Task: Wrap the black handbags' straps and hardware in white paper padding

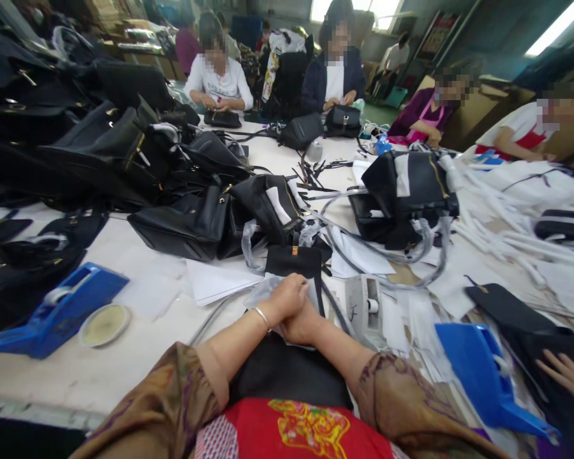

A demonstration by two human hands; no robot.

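My left hand [288, 297], a bangle at its wrist, and my right hand [300, 324] are pressed together in front of me. Both have curled fingers around a thin translucent wrapping sheet [261, 293], whose edges stick out beside them; the fingertips are mostly hidden. Beneath the hands lies a black handbag [287, 370], its body close against my red apron. Its black flap [294, 261] with a small gold fitting extends beyond my hands. Grey plastic-wrapped handles curve out to either side.
Blue tape dispensers [57, 312] [492, 376] flank me, with a round dish [104, 325] at left and a grey dispenser [365, 309] at right. Black bags [182, 223] [406, 191] crowd the table. A co-worker's hand [569, 373] rests at far right; several people sit opposite.
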